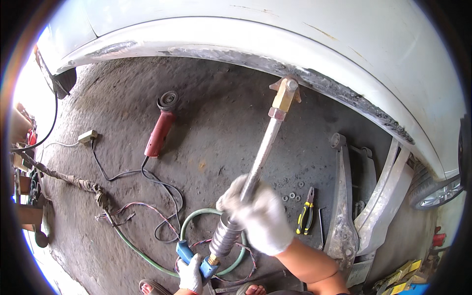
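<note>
A slide-hammer dent puller (265, 142) slants up from my lap toward the white car's damaged sill (314, 81). Its brass-coloured head with a pronged tip meets the scraped grey metal or lies just in front of it; I cannot tell which. My white-gloved left hand (191, 274) grips the blue handle (185, 253) at the near end. Farther up, my right hand (260, 211), gloved and slightly blurred, is closed around the steel rod, just above the ribbed sliding weight (225, 236).
A red angle grinder (161, 132) lies on the floor with its cord trailing. Nearby are a green hose (135, 253), yellow-black pliers (306, 211) and several small washers (292, 195). A metal floor jack (341, 196) stands at the right, beside a car wheel (437, 191).
</note>
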Action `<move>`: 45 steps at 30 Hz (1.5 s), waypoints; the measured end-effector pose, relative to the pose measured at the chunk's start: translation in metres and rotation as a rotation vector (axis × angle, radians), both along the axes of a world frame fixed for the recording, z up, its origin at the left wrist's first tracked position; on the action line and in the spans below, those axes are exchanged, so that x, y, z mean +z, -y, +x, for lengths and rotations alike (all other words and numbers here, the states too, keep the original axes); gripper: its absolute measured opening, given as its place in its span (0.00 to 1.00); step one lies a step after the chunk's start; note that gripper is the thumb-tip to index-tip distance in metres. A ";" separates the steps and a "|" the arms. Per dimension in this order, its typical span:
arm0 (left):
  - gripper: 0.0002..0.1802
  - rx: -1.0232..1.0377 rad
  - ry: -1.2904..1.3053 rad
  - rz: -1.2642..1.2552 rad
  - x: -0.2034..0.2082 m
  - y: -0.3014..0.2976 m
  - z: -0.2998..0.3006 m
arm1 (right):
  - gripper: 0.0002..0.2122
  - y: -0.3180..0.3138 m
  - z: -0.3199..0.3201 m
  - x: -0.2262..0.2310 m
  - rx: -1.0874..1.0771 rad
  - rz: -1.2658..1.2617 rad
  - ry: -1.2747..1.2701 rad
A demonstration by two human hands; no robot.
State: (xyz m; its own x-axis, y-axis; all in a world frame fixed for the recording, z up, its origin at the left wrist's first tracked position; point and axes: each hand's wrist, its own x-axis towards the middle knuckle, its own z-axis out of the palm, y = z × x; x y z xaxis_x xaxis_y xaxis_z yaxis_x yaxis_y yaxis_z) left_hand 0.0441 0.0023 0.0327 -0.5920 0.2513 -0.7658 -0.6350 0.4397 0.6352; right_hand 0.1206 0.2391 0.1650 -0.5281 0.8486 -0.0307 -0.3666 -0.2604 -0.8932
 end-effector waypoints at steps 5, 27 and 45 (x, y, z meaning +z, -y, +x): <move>0.22 -0.041 -0.078 0.003 -0.018 0.019 0.001 | 0.34 -0.029 -0.007 0.007 0.403 -0.653 -0.428; 0.20 0.012 -0.166 -0.061 -0.027 0.015 -0.012 | 0.10 -0.008 -0.028 -0.021 0.207 -0.423 -0.319; 0.23 0.022 -0.115 0.049 -0.014 0.001 -0.024 | 0.12 -0.017 -0.025 -0.002 0.222 -0.327 -0.284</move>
